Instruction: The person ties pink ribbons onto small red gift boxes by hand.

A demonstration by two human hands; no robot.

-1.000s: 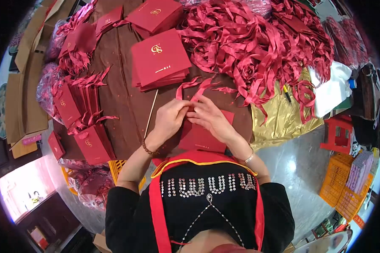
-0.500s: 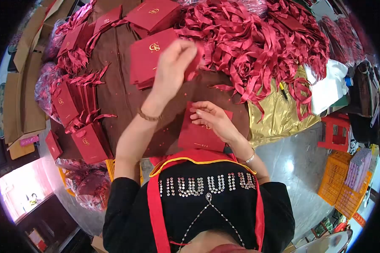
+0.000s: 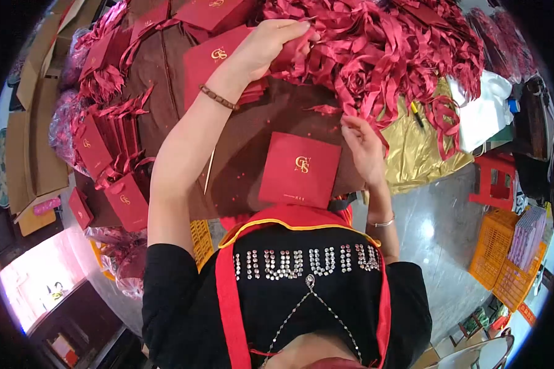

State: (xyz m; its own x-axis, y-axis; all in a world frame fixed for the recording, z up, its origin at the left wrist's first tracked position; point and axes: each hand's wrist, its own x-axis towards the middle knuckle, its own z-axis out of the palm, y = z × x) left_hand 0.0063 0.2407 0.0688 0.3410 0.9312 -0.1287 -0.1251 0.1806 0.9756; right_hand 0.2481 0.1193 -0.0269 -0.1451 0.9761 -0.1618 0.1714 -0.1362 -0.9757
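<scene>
My left hand reaches over the far stack of red gift bags to the edge of the heap of red ribbons. Its fingers close on ribbon there. My right hand is at the near edge of the heap, fingers bent and pinched on a ribbon strand; its fingertips are partly hidden. Between my arms, close to my apron, a single flat red bag with a gold monogram lies on the brown cloth, touched by neither hand.
Ribboned red bags stand along the left side of the brown table cloth. Gold wrapping with a yellow pen lies at right. Orange crates and a red stool stand on the floor.
My left hand has moved up and right, from above the bag stack to the ribbons. My right hand has left the near bag and moved right to the heap's edge.
</scene>
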